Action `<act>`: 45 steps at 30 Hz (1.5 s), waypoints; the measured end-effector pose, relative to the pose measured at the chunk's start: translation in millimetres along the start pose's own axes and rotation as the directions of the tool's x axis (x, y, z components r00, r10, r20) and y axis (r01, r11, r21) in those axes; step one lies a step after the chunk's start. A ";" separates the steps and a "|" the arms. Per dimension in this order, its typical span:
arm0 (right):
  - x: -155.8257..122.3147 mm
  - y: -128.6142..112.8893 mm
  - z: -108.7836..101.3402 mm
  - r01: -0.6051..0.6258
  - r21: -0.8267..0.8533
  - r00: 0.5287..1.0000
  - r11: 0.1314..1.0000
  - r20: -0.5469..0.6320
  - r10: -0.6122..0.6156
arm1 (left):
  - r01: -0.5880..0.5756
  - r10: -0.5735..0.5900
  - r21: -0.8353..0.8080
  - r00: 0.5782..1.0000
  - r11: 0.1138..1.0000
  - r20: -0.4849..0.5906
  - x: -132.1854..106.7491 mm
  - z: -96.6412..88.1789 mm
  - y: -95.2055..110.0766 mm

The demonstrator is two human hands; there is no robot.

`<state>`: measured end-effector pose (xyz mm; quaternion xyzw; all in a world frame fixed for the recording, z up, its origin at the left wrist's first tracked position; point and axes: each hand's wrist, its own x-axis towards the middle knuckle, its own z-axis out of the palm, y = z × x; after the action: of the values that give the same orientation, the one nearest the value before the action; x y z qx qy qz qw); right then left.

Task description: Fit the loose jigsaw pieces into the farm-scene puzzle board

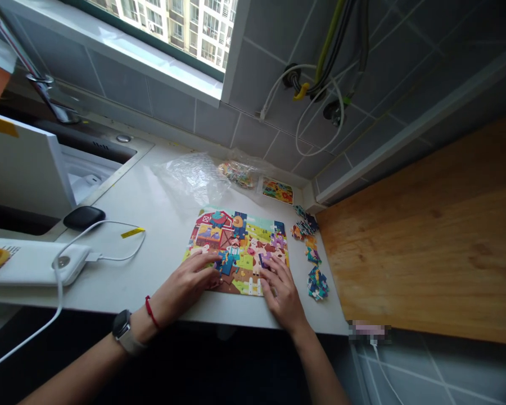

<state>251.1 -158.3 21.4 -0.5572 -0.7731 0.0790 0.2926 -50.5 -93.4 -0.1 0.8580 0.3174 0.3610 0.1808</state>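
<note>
A colourful farm-scene jigsaw puzzle (248,230) lies flat near the counter's front edge, with a red barn and a brown-and-white cow. My left hand (196,275) rests over its lower left, thumb and index finger closing on a blue puzzle piece (226,263). Over the lower right is my right hand (283,292); its fingertips are at a purple and dark-blue puzzle piece (265,259), with the grip partly hidden. Loose puzzle pieces lie right of the board in a lower pile (317,284), a middle group (312,251) and an upper pile (306,225).
Behind the puzzle are a crumpled clear plastic bag (198,177), bagged pieces (238,173) and a small picture card (277,191). To the left lie a white power bank (34,261) with a cable and a black case (84,217). A wooden board (425,225) borders the right side.
</note>
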 end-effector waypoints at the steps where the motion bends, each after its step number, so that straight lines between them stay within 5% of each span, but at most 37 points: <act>1: -4.7 -1.4 3.1 -0.004 -0.015 1.000 1.000 0.000 0.004 | 0.005 -0.005 -0.003 1.000 1.000 -0.003 0.2 -0.5 0.5; 9: -7.5 -7.4 4.5 -0.006 0.046 0.997 0.999 -0.075 0.010 | -0.004 0.002 -0.024 0.998 1.000 -0.070 3.4 -6.4 7.8; 16: -10.0 -8.3 -1.9 -0.038 0.162 0.987 0.986 -0.151 0.063 | -0.032 0.031 -0.041 0.999 0.999 -0.009 17.7 -8.5 24.1; 23: -4.8 -0.6 -4.7 -0.045 0.341 0.999 0.939 0.004 0.047 | -0.119 0.146 -0.221 0.983 0.968 0.109 61.3 8.1 44.0; 27: 8.2 9.6 -5.2 -0.188 0.495 0.978 0.848 0.011 0.210 | -0.136 0.194 -0.307 0.967 0.942 0.166 90.9 21.7 34.9; 33: 43.8 26.6 -6.8 -0.303 0.555 0.933 0.774 0.007 0.360 | 0.008 0.112 -0.424 0.960 0.906 0.257 134.5 44.4 12.6; 36: 58.9 27.9 -6.0 -0.331 0.493 0.930 0.804 0.025 0.367 | 0.011 0.104 -0.420 0.962 0.907 0.251 151.0 48.8 1.7; 41: 57.6 27.9 -20.2 -0.367 0.168 0.930 0.915 0.048 0.364 | -0.246 0.271 -0.184 0.955 0.952 0.124 148.3 57.2 -14.2; 45: 59.1 67.4 -57.0 -0.458 -0.027 0.889 0.889 0.003 0.458 | -0.305 0.325 -0.122 0.925 0.944 0.200 133.5 65.0 -18.4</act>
<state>324.5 -91.6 59.2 -0.7271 -0.6223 0.1382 0.2549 61.4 5.0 13.5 0.9232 0.1374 0.3033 0.1919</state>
